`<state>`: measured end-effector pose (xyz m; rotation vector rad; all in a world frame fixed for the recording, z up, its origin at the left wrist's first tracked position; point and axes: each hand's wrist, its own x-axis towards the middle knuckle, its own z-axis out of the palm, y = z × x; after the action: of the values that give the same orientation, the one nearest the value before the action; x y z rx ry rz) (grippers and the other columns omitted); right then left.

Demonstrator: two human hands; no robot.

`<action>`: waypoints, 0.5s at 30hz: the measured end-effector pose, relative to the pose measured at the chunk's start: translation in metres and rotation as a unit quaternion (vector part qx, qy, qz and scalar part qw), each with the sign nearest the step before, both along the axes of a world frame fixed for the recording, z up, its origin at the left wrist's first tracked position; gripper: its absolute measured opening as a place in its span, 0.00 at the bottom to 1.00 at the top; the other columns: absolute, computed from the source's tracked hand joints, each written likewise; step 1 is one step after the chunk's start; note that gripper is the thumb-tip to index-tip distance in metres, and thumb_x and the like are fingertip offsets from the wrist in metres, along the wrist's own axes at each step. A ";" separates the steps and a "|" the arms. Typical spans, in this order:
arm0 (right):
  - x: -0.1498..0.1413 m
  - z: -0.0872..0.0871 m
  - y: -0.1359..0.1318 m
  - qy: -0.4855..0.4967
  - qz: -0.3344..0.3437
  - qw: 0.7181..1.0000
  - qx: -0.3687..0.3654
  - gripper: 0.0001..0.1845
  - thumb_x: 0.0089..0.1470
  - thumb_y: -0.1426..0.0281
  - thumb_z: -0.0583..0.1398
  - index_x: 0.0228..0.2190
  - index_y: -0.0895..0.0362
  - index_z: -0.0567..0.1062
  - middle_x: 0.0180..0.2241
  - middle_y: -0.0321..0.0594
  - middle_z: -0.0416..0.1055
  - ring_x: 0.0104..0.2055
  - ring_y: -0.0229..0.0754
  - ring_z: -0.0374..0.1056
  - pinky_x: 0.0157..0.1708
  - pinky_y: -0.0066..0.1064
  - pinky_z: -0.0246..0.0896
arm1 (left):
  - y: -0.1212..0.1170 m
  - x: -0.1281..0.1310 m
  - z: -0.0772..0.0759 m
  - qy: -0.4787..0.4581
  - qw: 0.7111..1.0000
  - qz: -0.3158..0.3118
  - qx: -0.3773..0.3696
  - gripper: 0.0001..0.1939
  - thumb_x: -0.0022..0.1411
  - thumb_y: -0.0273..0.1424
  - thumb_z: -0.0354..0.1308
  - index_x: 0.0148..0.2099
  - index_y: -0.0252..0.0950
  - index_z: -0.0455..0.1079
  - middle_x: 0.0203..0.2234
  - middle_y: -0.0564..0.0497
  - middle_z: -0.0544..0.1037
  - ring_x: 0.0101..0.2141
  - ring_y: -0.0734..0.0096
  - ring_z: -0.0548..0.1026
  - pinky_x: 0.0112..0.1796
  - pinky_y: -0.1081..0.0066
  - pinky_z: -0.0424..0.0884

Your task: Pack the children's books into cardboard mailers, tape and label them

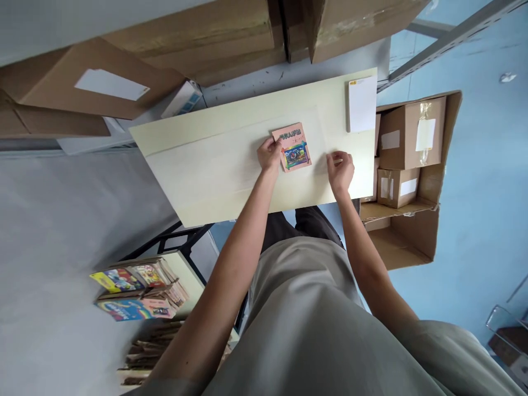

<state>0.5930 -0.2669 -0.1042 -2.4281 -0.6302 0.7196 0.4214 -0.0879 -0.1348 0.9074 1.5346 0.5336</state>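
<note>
Head view: held a pink booklet point(297, 151) in the left hand point(271, 152), pinching its left edge between thumb and fingers, over the middle of a pale tabletop point(358, 154). Saw dark lettering on the cover above a framed, many-coloured picture. Could not tell about contact between booklet and tabletop. Had the right hand point(340, 169) nearby on the right, apart from the booklet, thumb and fingers drawn narrowly together by the edge of a thin, pale sheet point(214, 159); could not tell about any hold on it. Noticed a white pad point(362, 104) at the tabletop's far right corner. Saw brown cartons point(210, 36) beyond the far edge, and an open box point(450, 132) to the right with smaller boxes point(412, 129) inside. Spotted colourful booklet piles point(119, 280) lower down, left of the body.
</note>
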 end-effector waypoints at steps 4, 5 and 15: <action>0.000 0.003 0.005 0.007 0.013 0.998 -0.053 0.12 0.74 0.58 0.63 0.44 0.54 0.79 0.52 0.56 0.82 0.49 0.56 0.81 0.59 0.54 0.77 | -0.001 0.005 -0.009 -0.022 0.999 0.025 -0.007 0.16 0.62 0.46 0.82 0.42 0.42 0.85 0.42 0.47 0.92 0.50 0.52 0.88 0.50 0.60 0.84; 0.000 0.004 0.005 0.003 0.010 0.998 -0.060 0.11 0.73 0.60 0.63 0.42 0.54 0.80 0.51 0.56 0.82 0.49 0.56 0.80 0.58 0.54 0.77 | -0.001 0.007 -0.010 -0.027 0.999 0.031 -0.005 0.16 0.61 0.46 0.82 0.42 0.42 0.86 0.42 0.47 0.92 0.51 0.52 0.88 0.51 0.60 0.84; -0.002 0.018 0.008 -0.002 0.028 0.996 -0.081 0.11 0.70 0.61 0.66 0.43 0.56 0.81 0.49 0.58 0.86 0.48 0.56 0.82 0.56 0.49 0.78 | -0.006 0.014 0.002 -0.057 0.997 0.048 0.007 0.13 0.60 0.41 0.83 0.39 0.41 0.85 0.41 0.46 0.92 0.53 0.51 0.88 0.55 0.60 0.82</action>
<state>0.5908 -0.2591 -0.0859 -2.5690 -0.6663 0.8185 0.4352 -0.0935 -0.1327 0.8042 1.4779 0.6555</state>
